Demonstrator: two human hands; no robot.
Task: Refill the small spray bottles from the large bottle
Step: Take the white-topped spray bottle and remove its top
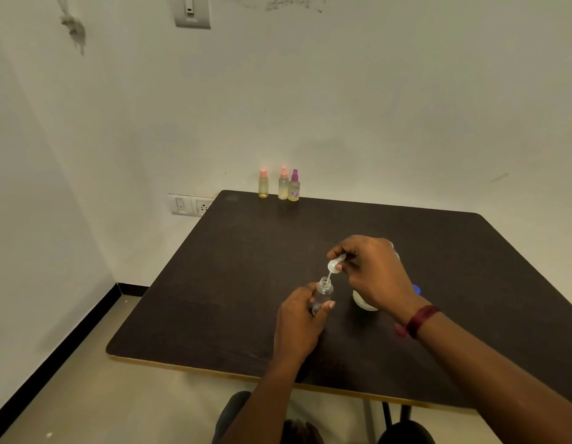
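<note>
My left hand (299, 318) grips a small clear spray bottle (323, 291) standing upright on the dark table (230, 283); its neck is uncapped. Just above it, my right hand (371, 270) pinches the white spray cap (335, 263), whose thin tube dips into the bottle's mouth. Behind my right hand stands the large bottle (363, 301), mostly hidden, with only its whitish base and a blue part (416, 289) showing.
Three small spray bottles stand at the table's far edge by the wall: two with pink caps (263, 184) (283, 184) and one with a purple cap (294, 186). A wall socket (190, 205) sits left of the table. My knees show below the near edge.
</note>
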